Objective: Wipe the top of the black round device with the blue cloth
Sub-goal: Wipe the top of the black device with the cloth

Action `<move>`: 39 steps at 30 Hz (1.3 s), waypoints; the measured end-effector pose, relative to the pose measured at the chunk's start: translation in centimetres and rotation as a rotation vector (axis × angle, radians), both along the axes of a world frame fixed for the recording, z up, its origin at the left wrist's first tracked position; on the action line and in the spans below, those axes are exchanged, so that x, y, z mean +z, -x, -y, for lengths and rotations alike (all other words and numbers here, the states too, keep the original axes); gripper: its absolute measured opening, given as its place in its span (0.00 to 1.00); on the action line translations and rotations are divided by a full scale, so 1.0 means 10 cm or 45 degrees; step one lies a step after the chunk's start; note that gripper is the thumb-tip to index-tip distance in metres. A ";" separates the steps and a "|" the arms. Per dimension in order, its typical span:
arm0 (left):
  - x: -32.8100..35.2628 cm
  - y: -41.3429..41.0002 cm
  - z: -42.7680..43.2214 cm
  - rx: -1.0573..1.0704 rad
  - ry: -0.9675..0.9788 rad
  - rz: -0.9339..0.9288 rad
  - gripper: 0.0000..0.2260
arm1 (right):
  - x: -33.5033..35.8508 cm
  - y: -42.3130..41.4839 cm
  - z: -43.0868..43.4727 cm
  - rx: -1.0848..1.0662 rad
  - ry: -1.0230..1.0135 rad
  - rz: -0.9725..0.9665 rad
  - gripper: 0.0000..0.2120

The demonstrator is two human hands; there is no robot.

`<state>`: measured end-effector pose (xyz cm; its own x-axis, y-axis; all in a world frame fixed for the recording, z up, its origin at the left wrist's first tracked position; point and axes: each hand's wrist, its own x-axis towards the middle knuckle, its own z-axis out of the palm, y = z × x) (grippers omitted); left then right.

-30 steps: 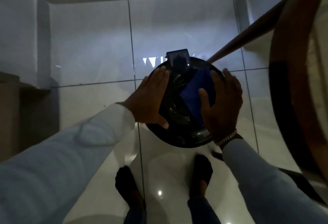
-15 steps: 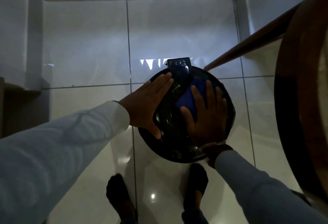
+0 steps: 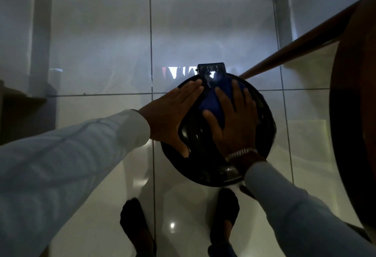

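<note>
The black round device [image 3: 264,134] sits on the white tiled floor, right of centre, with a small black box [image 3: 211,72] at its far edge. My left hand [image 3: 171,118] lies flat on the device's left side, fingers together, holding nothing. My right hand [image 3: 236,120] presses flat, fingers spread, on the blue cloth [image 3: 211,104], which lies on the device's top. Only part of the cloth shows between my fingers and thumb.
A round brown wooden table edge [image 3: 350,114] fills the right side, with a slanted wooden leg [image 3: 295,47] reaching toward the device. My two feet [image 3: 223,210] stand just below the device. White walls [image 3: 40,32] frame the floor corner; dark furniture [image 3: 18,118] sits at the left.
My right hand with the cloth has slid from the device's right side toward its centre and far edge. My left hand stays flat on the left side.
</note>
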<state>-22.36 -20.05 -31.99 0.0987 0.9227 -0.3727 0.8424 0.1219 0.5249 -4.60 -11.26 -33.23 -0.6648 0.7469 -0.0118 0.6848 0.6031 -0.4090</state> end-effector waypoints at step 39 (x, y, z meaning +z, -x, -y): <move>0.27 0.25 -0.98 -0.626 0.188 -0.463 0.68 | 0.02 -0.40 0.22 -0.072 -0.004 0.070 0.29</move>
<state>-24.85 -10.28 -29.24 0.3414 0.7381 -0.5820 0.9399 -0.2756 0.2017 -0.60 -13.41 -33.01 -0.6198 0.7835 -0.0447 0.7394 0.5639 -0.3679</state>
